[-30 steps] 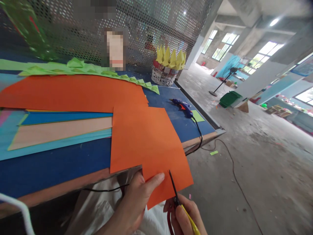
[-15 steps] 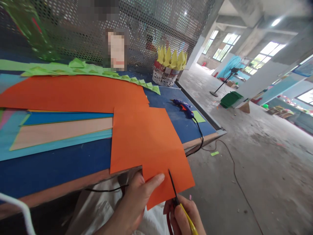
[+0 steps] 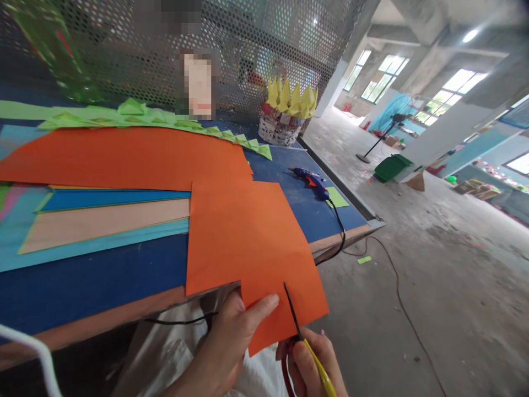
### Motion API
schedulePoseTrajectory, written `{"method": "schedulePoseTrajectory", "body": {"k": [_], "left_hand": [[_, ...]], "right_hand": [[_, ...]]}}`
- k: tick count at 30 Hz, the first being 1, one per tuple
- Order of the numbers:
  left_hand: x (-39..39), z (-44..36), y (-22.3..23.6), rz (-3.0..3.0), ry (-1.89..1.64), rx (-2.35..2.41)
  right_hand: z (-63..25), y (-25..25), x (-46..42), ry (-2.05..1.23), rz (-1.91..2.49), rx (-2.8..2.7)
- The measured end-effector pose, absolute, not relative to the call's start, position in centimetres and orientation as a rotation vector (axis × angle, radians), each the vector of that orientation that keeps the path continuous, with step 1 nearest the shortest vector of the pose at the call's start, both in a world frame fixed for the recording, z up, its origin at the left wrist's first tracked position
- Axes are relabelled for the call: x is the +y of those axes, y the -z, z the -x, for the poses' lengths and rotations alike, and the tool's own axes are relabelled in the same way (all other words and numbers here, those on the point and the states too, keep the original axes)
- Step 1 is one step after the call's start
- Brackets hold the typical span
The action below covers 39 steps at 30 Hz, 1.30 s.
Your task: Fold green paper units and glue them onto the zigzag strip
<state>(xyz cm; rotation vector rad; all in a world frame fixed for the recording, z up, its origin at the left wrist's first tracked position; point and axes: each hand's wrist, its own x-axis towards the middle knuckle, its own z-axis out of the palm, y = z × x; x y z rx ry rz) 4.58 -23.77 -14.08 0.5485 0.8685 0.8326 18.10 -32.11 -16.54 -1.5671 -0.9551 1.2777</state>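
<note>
Off-white cloth (image 3: 165,355) covers the lap, loose and softly creased, turning greyish where the shade gathers in its folds; it looks like clothing to me. The left hand (image 3: 231,333) is bare, as is the bit of forearm (image 3: 196,366) I can see, and its thumb (image 3: 262,310) has a rounded tip. The right hand (image 3: 318,358) is bare too.

Blue tabletop (image 3: 103,270) is carrying a stack of coloured sheets (image 3: 111,223) at left; orange paper (image 3: 235,231) is covering part of it and overhanging the front edge. Green pointed strip (image 3: 169,117) is running behind. Yellow-topped basket (image 3: 279,128) is standing back right. Glue gun (image 3: 312,182) is lying nearer, overlapping a green paper piece (image 3: 339,198). Concrete floor (image 3: 363,331) is holding a green scrap (image 3: 364,259) and a green bin (image 3: 392,167).
</note>
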Motion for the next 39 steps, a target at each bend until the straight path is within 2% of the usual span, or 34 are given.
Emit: {"method": "schedulePoseTrajectory", "body": {"k": [12, 20, 29, 39], "left_hand": [[-23.5, -4.7, 13.3, -0.527, -0.834, 0.938], [-23.9, -4.5, 14.2, -0.545, -0.862, 0.949], [-23.7, -4.4, 13.7, -0.507, -0.858, 0.952], [-23.8, -4.3, 13.8, -0.489, -0.837, 0.929]], "right_hand": [[-18.1, 15.7, -31.1, -1.102, 1.591, -1.077], [-18.2, 16.6, -30.7, -1.254, 1.545, -1.092], [-18.5, 17.0, -31.1, -0.957, 1.651, -1.183], [-18.4, 16.7, -29.9, -1.161, 1.556, -1.162]]}}
